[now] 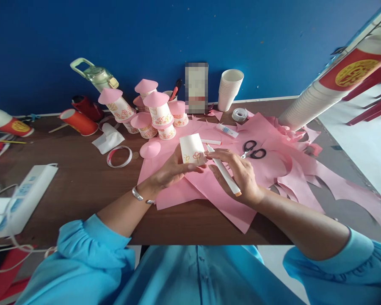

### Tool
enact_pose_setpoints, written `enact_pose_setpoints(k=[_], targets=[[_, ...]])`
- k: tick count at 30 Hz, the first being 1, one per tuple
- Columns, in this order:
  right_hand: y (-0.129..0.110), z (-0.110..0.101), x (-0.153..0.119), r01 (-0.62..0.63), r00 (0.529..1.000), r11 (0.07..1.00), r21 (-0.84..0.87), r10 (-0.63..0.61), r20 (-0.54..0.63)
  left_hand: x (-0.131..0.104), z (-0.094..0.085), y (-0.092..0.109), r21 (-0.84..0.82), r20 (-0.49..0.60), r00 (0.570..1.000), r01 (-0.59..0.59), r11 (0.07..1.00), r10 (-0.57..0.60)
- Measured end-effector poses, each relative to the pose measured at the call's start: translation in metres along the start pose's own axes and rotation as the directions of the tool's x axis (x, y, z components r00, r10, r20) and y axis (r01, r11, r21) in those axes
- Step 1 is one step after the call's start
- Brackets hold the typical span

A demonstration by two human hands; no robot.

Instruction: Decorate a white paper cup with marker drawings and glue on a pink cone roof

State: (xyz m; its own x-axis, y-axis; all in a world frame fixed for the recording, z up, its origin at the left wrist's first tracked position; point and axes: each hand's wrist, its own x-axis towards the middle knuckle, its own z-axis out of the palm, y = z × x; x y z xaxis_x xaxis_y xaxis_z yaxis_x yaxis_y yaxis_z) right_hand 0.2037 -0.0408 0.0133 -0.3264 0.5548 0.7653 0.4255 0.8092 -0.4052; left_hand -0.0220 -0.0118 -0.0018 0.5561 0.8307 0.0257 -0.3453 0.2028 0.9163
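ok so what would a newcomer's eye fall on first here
Probably the cluster of paper cups with pink cone roofs, left of centre near the blue wall. Next, in the middle, the left hand holds a white cup with drawn flowers, and the right hand holds a marker beside it. Pink paper spreads beneath and rightward, with black-handled scissors on it.

White paper cup point(192, 149), slightly tilted in left hand point(173, 170); red flower and yellow one drawn along lower side. White marker point(224, 171), orange-ended, slants in right hand point(243, 173), narrow tip up, near cup's edge.
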Motion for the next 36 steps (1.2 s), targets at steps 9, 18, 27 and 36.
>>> enact_pose_setpoints(k=[9,18,27,36], targets=[[-0.001,0.000,-0.003,0.014,0.999,0.999,0.037,-0.015,0.035,0.000,-0.001,-0.001,0.005,0.029,0.999,-0.027,1.000,0.026],[-0.001,-0.002,-0.002,0.010,0.998,0.997,0.073,-0.014,0.056,0.000,-0.006,-0.005,0.007,0.025,0.999,-0.037,0.999,0.037],[-0.001,-0.009,0.004,0.134,0.990,0.986,0.100,-0.137,0.020,0.002,-0.008,-0.009,-0.062,0.014,0.999,-0.048,0.997,0.049],[-0.012,-0.014,0.008,0.095,0.995,0.991,0.093,-0.098,0.028,0.000,-0.004,-0.004,-0.025,0.067,0.997,-0.024,0.999,0.025]])
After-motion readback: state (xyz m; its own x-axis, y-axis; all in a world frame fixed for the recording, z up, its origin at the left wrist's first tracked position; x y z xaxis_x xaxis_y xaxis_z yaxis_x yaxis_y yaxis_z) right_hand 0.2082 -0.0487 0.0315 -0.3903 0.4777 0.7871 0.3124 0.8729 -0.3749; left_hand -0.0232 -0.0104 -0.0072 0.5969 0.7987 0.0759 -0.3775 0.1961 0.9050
